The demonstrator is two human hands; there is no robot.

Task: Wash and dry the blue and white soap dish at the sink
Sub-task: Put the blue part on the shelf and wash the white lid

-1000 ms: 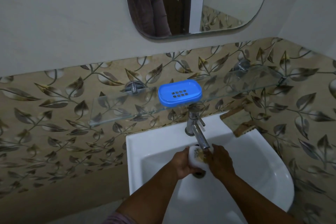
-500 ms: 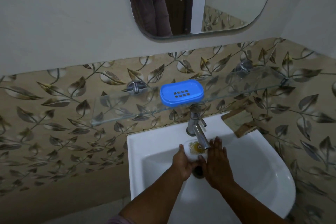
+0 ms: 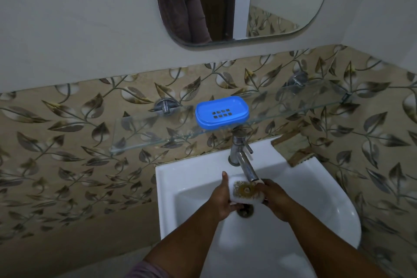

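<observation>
Low in the frame, just right of centre, both hands hold the white half of the soap dish over a glossy white ceramic sink, directly beneath the spout of a brushed-metal tap. The left hand curls round the dish's left end, thumb up along its edge; the right hand grips its right end with bent fingers. This white piece is a rounded oblong of smooth plastic, and its hollow carries a yellow-brown, bubbly stain around a small round spot. A dark round drain shows just beneath it. The blue half of the soap dish, an oval tray of bright matte plastic with two rows of small square holes in its floor, sits at the centre of the frame on a clear glass shelf held by chrome pegs. Behind it runs tile printed with bronze leaves; above, a rounded mirror hangs on the plain pale wall.
</observation>
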